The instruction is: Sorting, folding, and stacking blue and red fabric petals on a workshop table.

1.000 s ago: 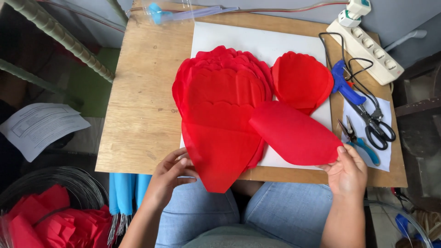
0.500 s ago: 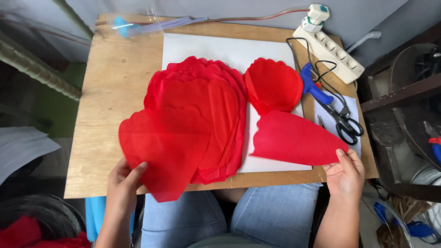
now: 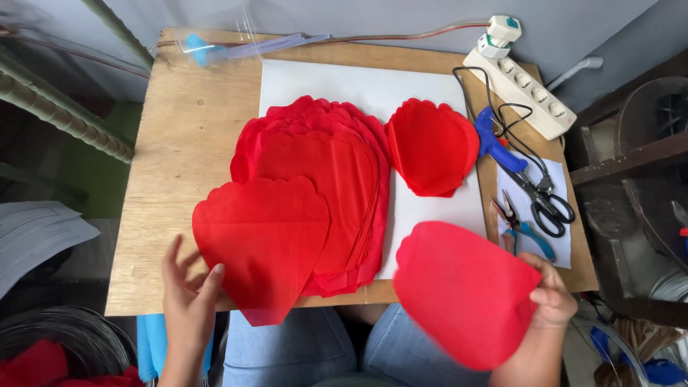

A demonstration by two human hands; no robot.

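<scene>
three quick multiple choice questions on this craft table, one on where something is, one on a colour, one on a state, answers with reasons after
1. Where does the power strip lie?
A. far right corner of the wooden table
B. on the person's lap
C. under the petals

2. What colour is the glue gun?
A. green
B. blue
C. yellow

3. What is the right hand doing?
A. resting flat and empty
B. gripping the scissors
C. holding a red paper petal off the table edge

Answers:
1 A, the strip sits by the far right corner.
2 B, its body is plainly blue.
3 C, its fingers pinch the petal's right edge, while the left hand touches another red petal.
</scene>
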